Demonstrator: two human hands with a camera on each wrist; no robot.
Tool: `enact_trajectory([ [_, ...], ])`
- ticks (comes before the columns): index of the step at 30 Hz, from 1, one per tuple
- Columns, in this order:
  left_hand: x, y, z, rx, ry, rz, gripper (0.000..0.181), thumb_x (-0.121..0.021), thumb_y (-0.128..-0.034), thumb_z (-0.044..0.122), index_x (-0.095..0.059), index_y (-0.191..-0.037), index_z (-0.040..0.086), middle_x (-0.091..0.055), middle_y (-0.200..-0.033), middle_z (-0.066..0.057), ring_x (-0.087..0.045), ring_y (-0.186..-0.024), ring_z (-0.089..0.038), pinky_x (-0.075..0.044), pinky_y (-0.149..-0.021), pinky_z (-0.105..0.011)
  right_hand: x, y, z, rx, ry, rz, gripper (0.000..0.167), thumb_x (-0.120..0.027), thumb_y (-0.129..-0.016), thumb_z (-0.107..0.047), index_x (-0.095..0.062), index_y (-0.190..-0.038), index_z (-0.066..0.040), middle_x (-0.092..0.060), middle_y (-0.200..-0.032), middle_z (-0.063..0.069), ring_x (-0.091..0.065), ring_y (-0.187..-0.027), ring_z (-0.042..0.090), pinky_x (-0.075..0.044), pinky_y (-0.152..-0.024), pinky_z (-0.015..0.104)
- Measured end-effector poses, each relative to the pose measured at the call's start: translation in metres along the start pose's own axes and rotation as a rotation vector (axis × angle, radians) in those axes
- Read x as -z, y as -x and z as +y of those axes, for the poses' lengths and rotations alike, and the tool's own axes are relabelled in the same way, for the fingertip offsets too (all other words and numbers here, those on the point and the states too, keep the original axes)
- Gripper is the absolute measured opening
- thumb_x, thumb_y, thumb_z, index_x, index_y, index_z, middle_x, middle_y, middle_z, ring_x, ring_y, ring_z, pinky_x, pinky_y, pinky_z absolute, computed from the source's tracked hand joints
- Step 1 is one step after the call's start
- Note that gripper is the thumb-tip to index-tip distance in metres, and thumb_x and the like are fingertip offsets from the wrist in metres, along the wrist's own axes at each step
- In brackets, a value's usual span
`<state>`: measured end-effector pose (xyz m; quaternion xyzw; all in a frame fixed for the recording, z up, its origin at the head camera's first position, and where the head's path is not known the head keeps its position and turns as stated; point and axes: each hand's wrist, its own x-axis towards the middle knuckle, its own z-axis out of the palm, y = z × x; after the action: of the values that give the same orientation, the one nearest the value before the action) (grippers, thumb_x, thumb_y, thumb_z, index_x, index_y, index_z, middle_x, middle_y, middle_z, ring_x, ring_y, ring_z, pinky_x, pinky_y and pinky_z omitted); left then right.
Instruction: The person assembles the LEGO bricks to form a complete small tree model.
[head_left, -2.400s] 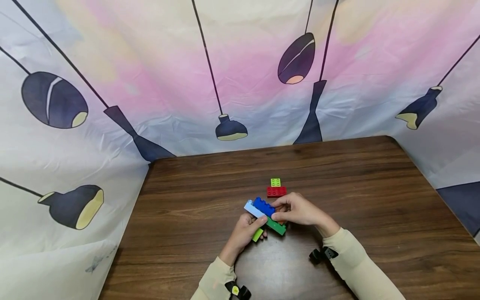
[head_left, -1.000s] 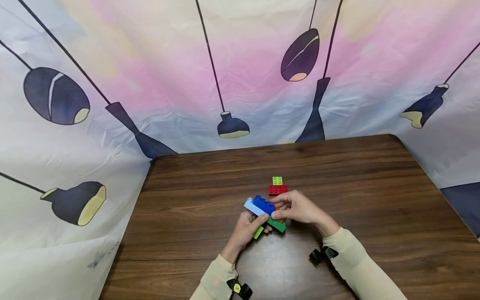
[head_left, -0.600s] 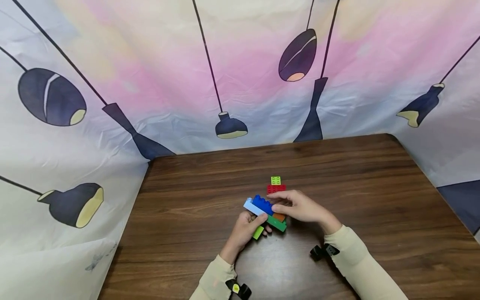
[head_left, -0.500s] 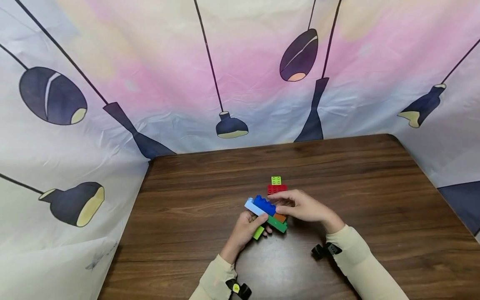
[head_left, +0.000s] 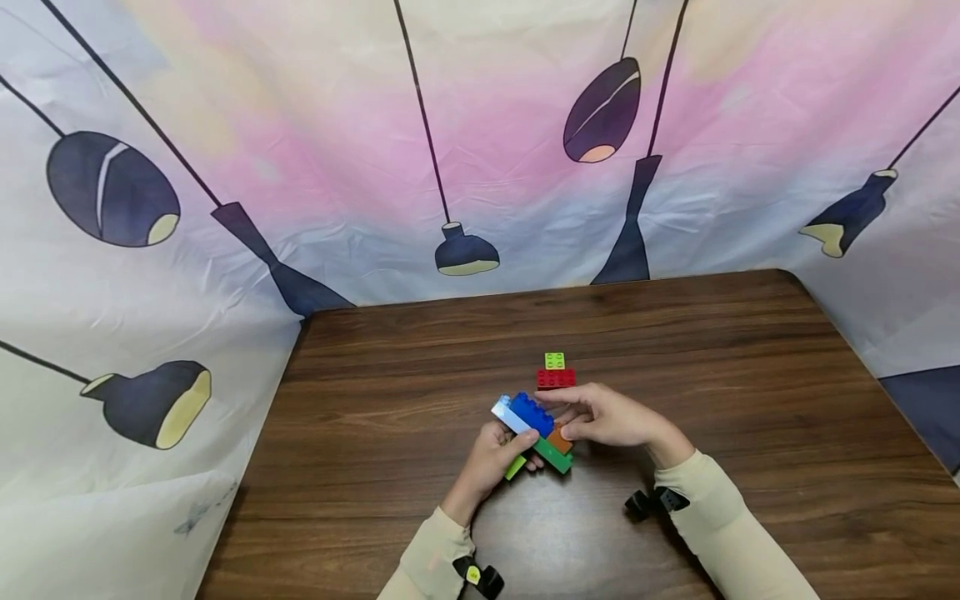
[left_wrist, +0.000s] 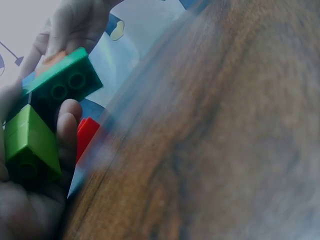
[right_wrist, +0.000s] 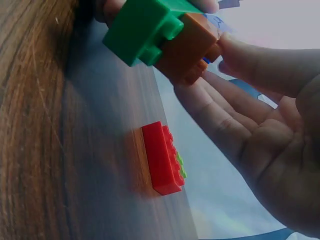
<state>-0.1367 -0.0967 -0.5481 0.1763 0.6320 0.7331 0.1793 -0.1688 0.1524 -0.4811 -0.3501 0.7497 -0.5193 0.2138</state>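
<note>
Above the table, my left hand [head_left: 489, 462] grips a joined build of toy building bricks. It has a light blue brick [head_left: 513, 416], a dark blue brick [head_left: 532, 414], a green brick [head_left: 553, 456] and an orange brick [head_left: 558, 438]. A lime brick [left_wrist: 31, 142] sticks out below, against the left palm. My right hand [head_left: 611, 417] pinches the build at its orange end, thumb beside that brick's studs and fingers on the far side. In the right wrist view the orange brick sits against the green brick [right_wrist: 142, 32]. The left fingers partly hide the underside.
Just beyond the hands, a red brick [head_left: 556, 379] lies on the brown wooden table [head_left: 390, 450]. A small lime brick [head_left: 554, 361] sits right behind it. A fabric backdrop [head_left: 337, 150] with printed lamps rises along the table's far and left edges.
My right thumb has slid from the dark blue brick, past its end, onto the orange brick. The build has tipped a little in the left hand, which has otherwise stayed in place.
</note>
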Motion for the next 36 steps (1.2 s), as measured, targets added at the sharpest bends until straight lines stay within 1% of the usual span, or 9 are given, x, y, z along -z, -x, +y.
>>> enact_trajectory([
  [3,0.0000,-0.0004,0.0006,0.004,0.010,0.007,0.042,-0.061,-0.1082,0.017,-0.059,-0.125,-0.022,-0.073,-0.085,-0.014,-0.071,-0.068,-0.011,-0.061,-0.065,-0.023,-0.0008,0.0004,-0.0013,0.018,0.000,0.005,0.059,-0.064,-0.098,0.012,-0.046,-0.154,0.008,-0.048,-0.154,0.031,-0.067,-0.122,0.040,-0.060,-0.093,0.032],
  [9,-0.0007,0.0022,0.0008,0.004,0.015,-0.007,0.042,-0.059,-0.1093,0.019,-0.061,-0.123,-0.020,-0.071,-0.085,-0.034,-0.071,-0.066,-0.011,-0.060,-0.061,-0.024,-0.0009,0.0025,-0.0029,0.136,0.033,-0.017,0.062,-0.062,-0.102,0.007,-0.037,-0.159,0.007,-0.039,-0.162,0.028,-0.068,-0.113,0.030,-0.061,-0.089,0.034],
  [12,-0.0009,0.0027,0.0005,0.001,0.026,-0.031,0.040,-0.059,-0.1093,0.019,-0.062,-0.125,-0.018,-0.071,-0.086,-0.036,-0.072,-0.067,-0.012,-0.059,-0.060,-0.024,-0.0009,0.0037,-0.0025,0.193,0.063,-0.033,0.063,-0.065,-0.103,0.000,-0.036,-0.159,0.007,-0.037,-0.162,0.029,-0.067,-0.104,0.024,-0.061,-0.089,0.036],
  [17,-0.0011,-0.0002,-0.0001,-0.035,0.034,-0.078,0.039,-0.058,-0.1092,0.016,-0.057,-0.133,-0.014,-0.068,-0.084,-0.037,-0.071,-0.067,-0.012,-0.058,-0.057,-0.025,-0.0019,0.0034,-0.0023,0.183,0.113,-0.031,0.067,-0.072,-0.102,-0.011,-0.040,-0.159,0.004,-0.044,-0.158,0.028,-0.067,-0.102,0.018,-0.062,-0.086,0.035],
  [21,-0.0018,-0.0017,-0.0005,-0.045,0.045,-0.097,0.042,-0.058,-0.1096,0.016,-0.051,-0.140,-0.012,-0.061,-0.086,-0.047,-0.071,-0.065,-0.012,-0.057,-0.055,-0.024,-0.0030,0.0025,-0.0015,0.157,0.107,-0.030,0.068,-0.074,-0.100,-0.010,-0.041,-0.158,0.004,-0.062,-0.135,0.023,-0.068,-0.092,0.014,-0.062,-0.079,0.034],
  [24,-0.0017,-0.0012,-0.0011,-0.044,0.049,-0.101,0.044,-0.059,-0.1098,0.018,-0.050,-0.142,-0.012,-0.058,-0.086,-0.050,-0.070,-0.064,-0.011,-0.057,-0.055,-0.023,-0.0047,0.0010,0.0006,0.159,0.106,-0.023,0.068,-0.075,-0.099,-0.009,-0.043,-0.158,0.003,-0.066,-0.127,0.019,-0.065,-0.082,0.011,-0.061,-0.072,0.032],
  [29,-0.0024,-0.0007,-0.0025,-0.052,0.058,-0.105,0.047,-0.058,-0.1101,0.017,-0.048,-0.145,-0.013,-0.064,-0.085,-0.034,-0.067,-0.062,-0.010,-0.056,-0.054,-0.022,-0.0064,0.0006,0.0027,0.173,0.113,-0.015,0.066,-0.075,-0.098,-0.007,-0.046,-0.156,0.002,-0.068,-0.125,0.016,-0.061,-0.075,0.008,-0.059,-0.065,0.029],
  [32,-0.0020,-0.0004,-0.0030,-0.059,0.060,-0.101,0.047,-0.058,-0.1101,0.016,-0.047,-0.146,-0.013,-0.067,-0.088,-0.024,-0.067,-0.062,-0.010,-0.055,-0.054,-0.022,-0.0066,-0.0004,0.0034,0.180,0.113,-0.021,0.065,-0.075,-0.098,-0.007,-0.046,-0.156,0.002,-0.070,-0.111,0.011,-0.060,-0.073,0.008,-0.058,-0.063,0.029],
  [36,-0.0011,0.0000,-0.0030,-0.063,0.059,-0.092,0.047,-0.058,-0.1099,0.015,-0.047,-0.146,-0.012,-0.070,-0.090,-0.010,-0.067,-0.063,-0.010,-0.055,-0.054,-0.021,-0.0069,-0.0023,0.0044,0.190,0.112,-0.030,0.064,-0.073,-0.100,-0.007,-0.045,-0.156,0.003,-0.071,-0.112,0.011,-0.060,-0.075,0.008,-0.058,-0.065,0.029],
])
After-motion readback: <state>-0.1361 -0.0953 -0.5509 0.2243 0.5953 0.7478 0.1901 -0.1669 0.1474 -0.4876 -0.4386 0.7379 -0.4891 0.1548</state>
